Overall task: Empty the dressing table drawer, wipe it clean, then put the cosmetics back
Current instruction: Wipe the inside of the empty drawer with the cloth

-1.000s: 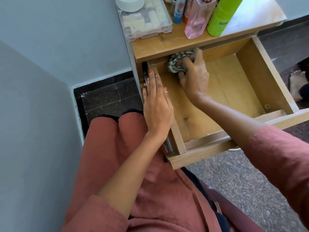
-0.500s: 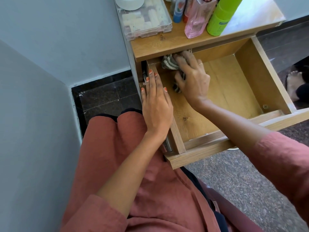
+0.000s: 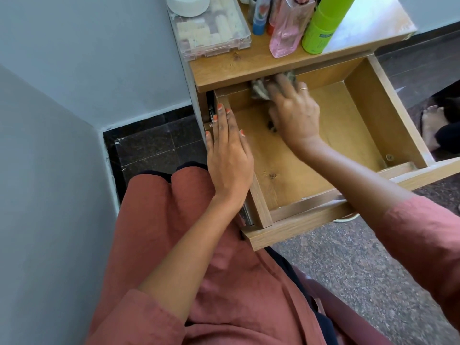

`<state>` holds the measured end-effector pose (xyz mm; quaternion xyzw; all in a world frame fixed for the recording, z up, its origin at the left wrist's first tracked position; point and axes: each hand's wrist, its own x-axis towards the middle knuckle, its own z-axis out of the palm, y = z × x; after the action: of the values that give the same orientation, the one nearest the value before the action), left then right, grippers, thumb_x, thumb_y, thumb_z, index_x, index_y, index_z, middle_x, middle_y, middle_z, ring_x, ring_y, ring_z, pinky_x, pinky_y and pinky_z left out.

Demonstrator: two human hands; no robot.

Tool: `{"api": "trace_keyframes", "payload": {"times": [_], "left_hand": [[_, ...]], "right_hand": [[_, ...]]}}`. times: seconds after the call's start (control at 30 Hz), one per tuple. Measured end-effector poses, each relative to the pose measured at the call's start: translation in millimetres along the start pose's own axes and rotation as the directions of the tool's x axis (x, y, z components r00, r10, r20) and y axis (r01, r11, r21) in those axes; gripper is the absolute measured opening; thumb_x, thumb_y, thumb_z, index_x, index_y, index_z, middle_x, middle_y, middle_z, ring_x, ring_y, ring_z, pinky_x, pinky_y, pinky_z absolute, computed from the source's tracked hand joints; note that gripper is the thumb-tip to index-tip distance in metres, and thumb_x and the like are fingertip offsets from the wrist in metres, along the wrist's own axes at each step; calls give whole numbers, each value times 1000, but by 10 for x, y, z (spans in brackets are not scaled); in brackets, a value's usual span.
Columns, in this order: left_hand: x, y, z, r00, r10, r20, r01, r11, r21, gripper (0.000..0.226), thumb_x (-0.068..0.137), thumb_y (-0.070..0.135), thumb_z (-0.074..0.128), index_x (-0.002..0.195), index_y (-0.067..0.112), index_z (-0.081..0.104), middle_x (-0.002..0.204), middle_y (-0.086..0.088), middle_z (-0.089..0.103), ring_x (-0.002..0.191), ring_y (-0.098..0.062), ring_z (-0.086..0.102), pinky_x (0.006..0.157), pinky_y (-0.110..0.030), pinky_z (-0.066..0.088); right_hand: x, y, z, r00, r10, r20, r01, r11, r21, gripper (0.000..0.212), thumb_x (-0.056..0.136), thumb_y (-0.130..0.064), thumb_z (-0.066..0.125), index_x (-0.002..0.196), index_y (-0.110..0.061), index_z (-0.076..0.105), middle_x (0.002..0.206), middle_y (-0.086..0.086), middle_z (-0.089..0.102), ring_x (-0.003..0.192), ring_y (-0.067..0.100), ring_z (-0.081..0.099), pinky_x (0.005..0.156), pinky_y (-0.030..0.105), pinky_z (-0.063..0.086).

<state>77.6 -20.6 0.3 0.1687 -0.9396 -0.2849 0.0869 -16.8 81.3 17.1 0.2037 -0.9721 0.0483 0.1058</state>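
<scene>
The wooden drawer (image 3: 363,115) is pulled out and holds only a striped grey cloth (image 3: 258,89) at its back left corner. My right hand (image 3: 293,113) presses this cloth against the drawer's back wall and floor, fingers spread over it; most of the cloth is hidden beneath the hand. My left hand (image 3: 227,150) lies flat on the drawer's left side wall, fingers straight. The cosmetics stand on the table top (image 3: 251,66): a pink perfume bottle (image 3: 286,33), a green spray can (image 3: 321,28) and a blue tube (image 3: 258,18).
A clear plastic organiser box (image 3: 211,31) with a white round jar (image 3: 188,5) on it sits at the table top's left. Grey walls close in on the left. A person's bare foot (image 3: 431,123) rests on the floor to the right of the drawer.
My right hand has kept rubbing the cloth in the back left corner, shifting slightly right along the back wall. My left hand has stayed on the side wall.
</scene>
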Motion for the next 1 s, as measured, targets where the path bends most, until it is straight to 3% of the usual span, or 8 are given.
{"api": "trace_keyframes", "payload": {"times": [0.17,0.3,0.43,0.6,0.7,0.8,0.93,1.0], "left_hand": [[-10,-6,13,1000,-4,2,4,1000,-9,47,100,20,24,145,9,18,156,-5,11,144,-18,10,118,-35,9],[-14,-9,21,1000,-6,-1,6,1000,-19,47,100,19,24,145,9,17,156,-5,11,144,-17,10,118,-34,8],[-10,-6,21,1000,0,-10,0,1000,-28,47,100,18,25,145,8,19,156,-6,12,144,-18,12,117,-32,8],[3,-12,17,1000,4,-15,-5,999,-50,47,100,18,25,145,8,19,156,-6,12,144,-18,12,116,-29,6],[4,-9,17,1000,6,-18,-8,998,-70,46,100,18,25,145,8,19,156,-6,12,144,-17,11,116,-27,4],[-1,-3,15,1000,4,-19,-5,994,-105,46,100,18,25,145,8,18,156,-5,10,144,-16,9,115,-24,2],[-2,8,6,1000,4,-19,-7,988,-154,46,101,16,26,145,8,18,156,-5,10,144,-15,8,115,-23,2],[-1,18,2,1000,8,-13,-11,980,-199,46,100,15,26,145,7,17,156,-5,9,144,-14,8,115,-23,3]], "right_hand": [[102,580,-41,965,261,18,-260,965,-38,43,90,-10,39,132,-16,44,145,3,37,119,35,42,82,46,47],[159,839,-49,887,460,-48,-444,876,188,38,85,-3,44,122,-7,48,143,10,34,116,34,46,85,42,45],[264,655,-16,699,714,-41,-567,589,576,35,82,-1,51,116,6,45,127,19,40,114,25,48,86,8,34],[314,241,71,543,819,184,-626,249,739,39,84,-7,57,117,3,42,125,17,41,114,26,47,97,23,33],[278,-38,116,536,776,332,-618,93,781,39,82,-10,62,116,-3,43,124,13,44,109,19,48,102,30,39],[245,-322,185,560,661,500,-626,-59,778,36,82,-10,64,111,-9,43,123,13,50,112,25,53,99,39,46],[215,-514,233,618,650,443,-596,19,803,25,81,-4,64,93,-13,44,115,17,55,102,27,57,93,39,49],[190,-507,220,675,633,379,-563,110,819,22,80,3,61,90,-13,48,114,19,56,100,25,56,93,31,48]]}}
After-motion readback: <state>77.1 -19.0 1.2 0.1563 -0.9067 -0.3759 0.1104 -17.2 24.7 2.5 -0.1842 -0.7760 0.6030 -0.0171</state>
